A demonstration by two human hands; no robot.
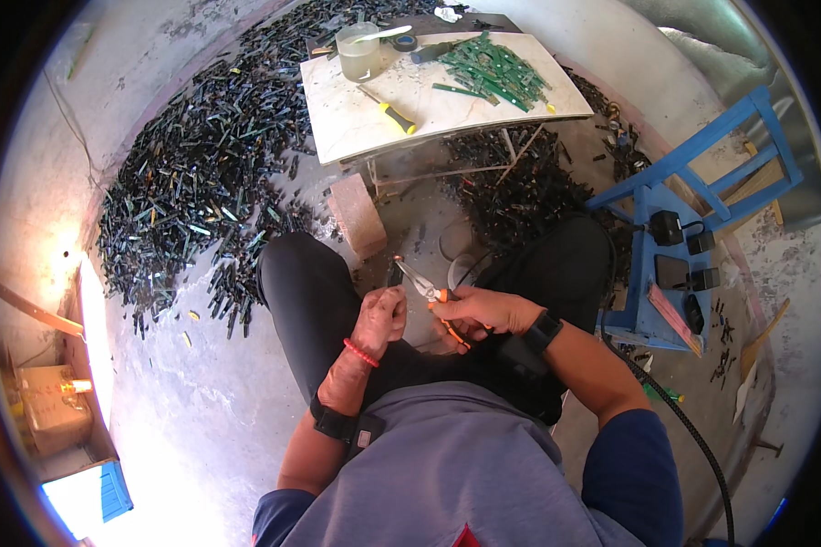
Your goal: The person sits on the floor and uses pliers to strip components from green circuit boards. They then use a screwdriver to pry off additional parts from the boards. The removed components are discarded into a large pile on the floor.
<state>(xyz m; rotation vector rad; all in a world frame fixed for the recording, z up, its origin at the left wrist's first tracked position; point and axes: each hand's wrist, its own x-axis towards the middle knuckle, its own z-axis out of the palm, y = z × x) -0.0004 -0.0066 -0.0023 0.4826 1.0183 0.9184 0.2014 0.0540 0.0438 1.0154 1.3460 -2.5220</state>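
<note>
My left hand (pixel 380 319) is closed around a thin dark strip (pixel 392 274), its upper end standing out above the fingers. My right hand (pixel 494 311) grips long-nose pliers (pixel 423 283) with orange and black handles. The jaw tips lie close beside the strip's top end; whether they touch it I cannot tell. Both hands are above my lap, between my knees. Beyond them stands a low table (pixel 347 128) bearing a pile of green circuit-board strips (pixel 497 71) and a yellow-and-black screwdriver (pixel 390 112).
On the table are a clear cup (pixel 358 56) and a tape roll (pixel 405 43). Dark strips (pixel 201 182) heap across the floor at left. A brick-like block (pixel 357 217) sits before the table. At right, a blue chair (pixel 643 264) carries black adapters (pixel 666 228).
</note>
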